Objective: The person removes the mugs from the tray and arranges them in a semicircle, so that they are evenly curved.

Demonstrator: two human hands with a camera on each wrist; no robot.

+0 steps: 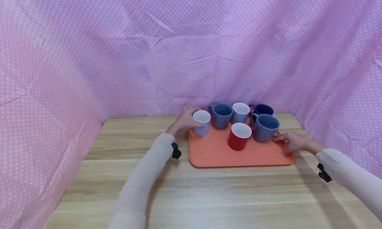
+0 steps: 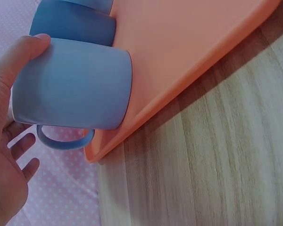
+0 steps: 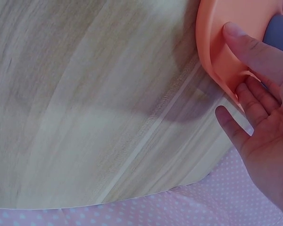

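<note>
My left hand (image 1: 185,119) grips a light blue mug (image 2: 80,84) with a white inside, at the back left of an orange tray (image 1: 215,152). Its thumb lies along the mug's near side by the rim. The mug stands upright, its handle turned toward the tray's left edge. At the tray's right side my right hand (image 1: 293,142) rests on the edge, thumb and index finger over the tray floor, the other fingers loosely bent by the rim. Closest to that hand is a blue-grey mug (image 1: 265,129). A red mug (image 1: 237,141) stands mid-tray.
Along the back of the tray are another blue-grey mug (image 1: 221,118), a second light blue mug (image 1: 239,116) and a navy mug (image 1: 264,109), partly hidden. The tray lies on a wooden table (image 1: 226,192). A pink dotted cloth (image 1: 185,50) hangs behind and at the sides.
</note>
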